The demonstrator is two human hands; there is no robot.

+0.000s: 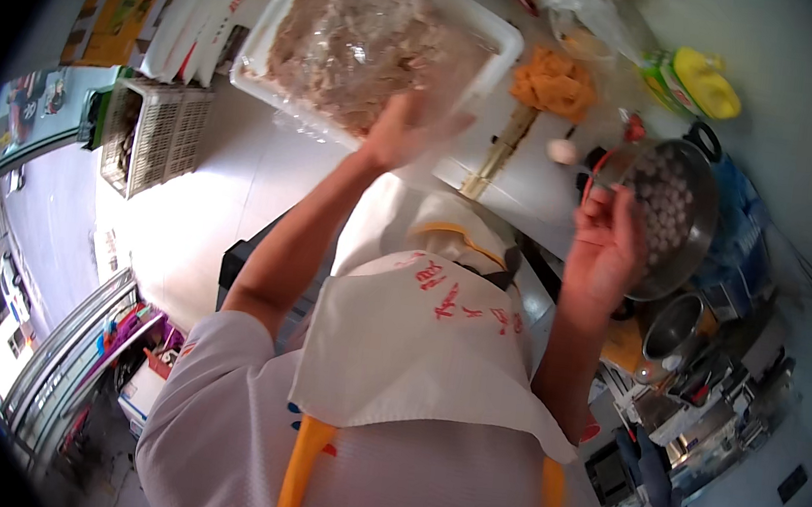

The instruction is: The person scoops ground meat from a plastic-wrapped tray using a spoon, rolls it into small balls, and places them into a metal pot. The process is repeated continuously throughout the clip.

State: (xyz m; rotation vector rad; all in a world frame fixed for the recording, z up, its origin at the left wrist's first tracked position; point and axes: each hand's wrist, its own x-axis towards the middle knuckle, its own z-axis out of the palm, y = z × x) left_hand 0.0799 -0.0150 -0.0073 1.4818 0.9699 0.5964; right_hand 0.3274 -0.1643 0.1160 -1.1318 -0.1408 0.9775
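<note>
My left hand (402, 134) is blurred over the near edge of a white plastic tray (509, 45). The tray holds a wide mass of pale pink minced meat paste (353, 47), partly under clear plastic film (308, 124). Whether the hand holds anything is unclear. On the right, my right hand (606, 237) has curled fingers at the left rim of a round metal pot (700, 240). Many small pale balls (660, 198) lie in the pot. What is between those fingers cannot be made out.
An orange cloth (554, 83) and a yellow-green plastic bottle (706, 84) are beyond the pot. A smaller metal bowl (673, 326) stands nearer me at the right. White slatted crates (166, 135), a cardboard box (119, 15) and white sacks (202, 2) are at the left.
</note>
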